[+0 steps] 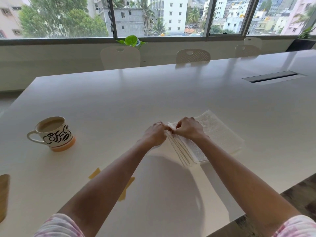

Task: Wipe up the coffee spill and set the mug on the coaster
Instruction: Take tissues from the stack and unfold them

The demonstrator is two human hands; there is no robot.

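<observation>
White table [171,93] holds coffee-filled mug [53,132] on orange coaster [65,146]

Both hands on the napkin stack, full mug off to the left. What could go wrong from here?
1. Left hand and right hand pinch at one corner of the napkin stack; several sheets may lift together or tear.
2. The mug on the orange coaster is nearly full; a sweeping left arm might knock it and spill coffee.
</observation>
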